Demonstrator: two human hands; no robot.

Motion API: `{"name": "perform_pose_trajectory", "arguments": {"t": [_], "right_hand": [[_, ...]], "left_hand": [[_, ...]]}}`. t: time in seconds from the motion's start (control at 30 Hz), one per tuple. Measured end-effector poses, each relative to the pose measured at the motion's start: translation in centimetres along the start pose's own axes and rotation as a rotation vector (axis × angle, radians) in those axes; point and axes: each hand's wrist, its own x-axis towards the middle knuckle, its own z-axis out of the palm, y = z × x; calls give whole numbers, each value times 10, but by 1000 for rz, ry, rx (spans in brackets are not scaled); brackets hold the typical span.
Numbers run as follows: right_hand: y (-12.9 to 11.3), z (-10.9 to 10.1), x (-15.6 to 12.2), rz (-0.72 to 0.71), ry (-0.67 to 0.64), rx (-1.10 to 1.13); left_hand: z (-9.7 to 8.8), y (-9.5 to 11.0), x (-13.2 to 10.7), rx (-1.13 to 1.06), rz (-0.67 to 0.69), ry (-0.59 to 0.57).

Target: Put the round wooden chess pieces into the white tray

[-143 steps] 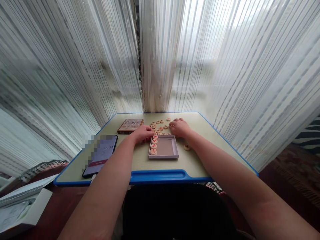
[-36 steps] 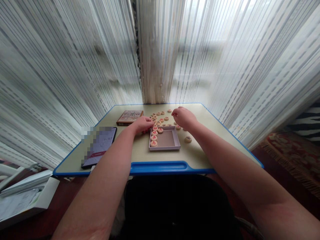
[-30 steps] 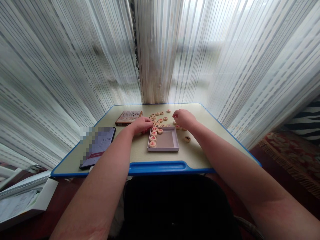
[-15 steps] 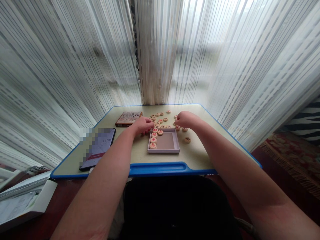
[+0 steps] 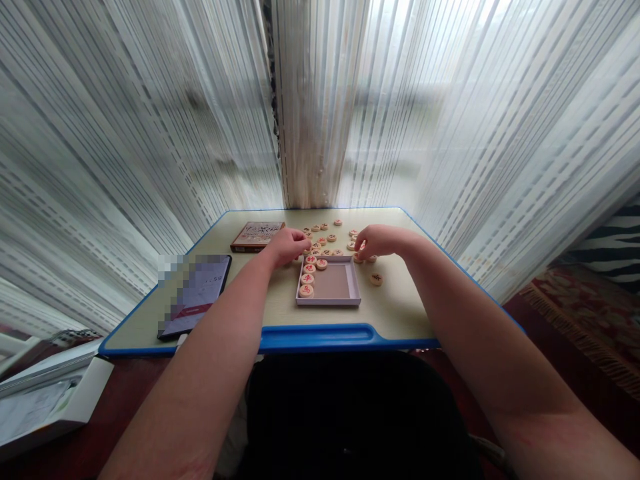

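Note:
A shallow open box [image 5: 328, 301] sits on the small table, holding a left-hand column of round wooden Chinese chess pieces [image 5: 307, 291] with red characters and one more piece [image 5: 321, 265] beside the top of it. My left hand [image 5: 291, 245] is at the box's far left corner, fingers closed together by the loose pieces; what they hold, if anything, is hidden. Beyond the box's far right corner, my right hand [image 5: 373, 241] bends down with thumb and fingers closed around a Chinese chess piece [image 5: 363, 246], partly covered by the fingers.
Several loose pieces [image 5: 331, 238] lie scattered behind the box, and a single piece [image 5: 376, 279] lies to its right. A printed box lid [image 5: 250, 237] rests at the back left. Nearer me on the left is a tablet [image 5: 210, 293]. The table has a blue rim [image 5: 320, 337].
My right hand has shifted slightly right and toward me, uncovering pieces at its left. The left hand has lifted slightly and moved a little away from me. Pieces in the box look unchanged.

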Motion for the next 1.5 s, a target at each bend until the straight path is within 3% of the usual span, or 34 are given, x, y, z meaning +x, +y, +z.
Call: {"name": "perform_pose_trajectory", "arguments": {"t": [0.2,0.37,0.63,0.8,1.0,1.5], "right_hand": [[0,2,2,11,-116,69],[0,3,4,-22,-13,113],[-6,-1,-2,-101,102,495],[-13,6,1,-179,36,697],[-24,12,3,-178,-11,875],[-24,11,2,-219,34,807]], "left_hand": [[1,-3,1,19,-57,-22],[0,-8,4,26,-68,-30],[0,-6,2,19,-48,-27],[1,-2,2,1,-1,-8],[2,0,2,-73,41,-24],[1,-1,2,-11,20,-28]]}}
